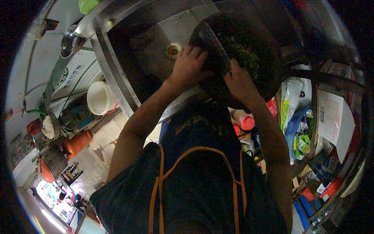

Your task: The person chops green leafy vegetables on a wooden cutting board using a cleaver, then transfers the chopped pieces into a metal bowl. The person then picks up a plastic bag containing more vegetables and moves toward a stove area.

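Observation:
A dark round chopping board or pan [216, 90] lies before me, too dim to tell which. Chopped greens [247, 57] are spread over its right half. My right hand [241, 80] grips a knife [216, 41] whose broad blade points away from me and to the left across the round surface. Palm down, my left hand [191, 65] is over the left edge of that surface, its fingers apart and nothing visible in them. Just beyond its fingers is the drain [174, 51] of a metal sink [178, 26]. What lies under both palms is hidden.
A white plastic bucket [100, 99] stands on the tiled floor left of the sink's metal frame [117, 70]. Shelving on my right holds a white carton [330, 112], plastic bags [289, 102] and green packets [302, 144]. Red-lidded jars [247, 121] stand below.

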The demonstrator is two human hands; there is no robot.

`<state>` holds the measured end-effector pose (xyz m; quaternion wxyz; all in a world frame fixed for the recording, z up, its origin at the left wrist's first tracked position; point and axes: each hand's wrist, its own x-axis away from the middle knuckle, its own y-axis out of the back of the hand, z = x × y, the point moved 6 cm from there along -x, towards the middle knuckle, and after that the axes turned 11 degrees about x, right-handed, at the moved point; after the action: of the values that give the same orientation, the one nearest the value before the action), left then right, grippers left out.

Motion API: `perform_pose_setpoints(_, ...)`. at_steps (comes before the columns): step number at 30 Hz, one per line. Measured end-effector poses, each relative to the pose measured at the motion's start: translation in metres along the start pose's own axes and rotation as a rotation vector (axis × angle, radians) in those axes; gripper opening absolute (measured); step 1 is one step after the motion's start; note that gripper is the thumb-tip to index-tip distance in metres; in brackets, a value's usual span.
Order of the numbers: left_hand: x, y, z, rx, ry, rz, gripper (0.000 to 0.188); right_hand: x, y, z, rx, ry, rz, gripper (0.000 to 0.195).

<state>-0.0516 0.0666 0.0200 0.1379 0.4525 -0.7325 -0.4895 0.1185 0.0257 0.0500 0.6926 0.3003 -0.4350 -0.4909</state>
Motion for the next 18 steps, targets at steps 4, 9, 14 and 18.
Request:
perform_pose_setpoints(4, 0.010, 0.002, -0.005, 0.010, 0.009, -0.028, 0.053, -0.001, -0.001, 0.000, 0.012, -0.020, 0.016, 0.036)
perform_pose_setpoints(9, 0.017, -0.003, -0.006, 0.069, -0.013, -0.068, 0.049, 0.000, -0.002, 0.001, 0.055, -0.027, 0.018, 0.035)
perform_pose_setpoints(14, 0.014, -0.006, -0.003, 0.151, -0.103, -0.184, 0.054, -0.002, 0.000, 0.006, 0.030, -0.055, 0.031, 0.038)
perform_pose_setpoints(18, -0.003, 0.001, -0.002, 0.099, -0.057, -0.087, 0.062, 0.001, 0.001, 0.004, -0.009, -0.064, 0.027, 0.039)
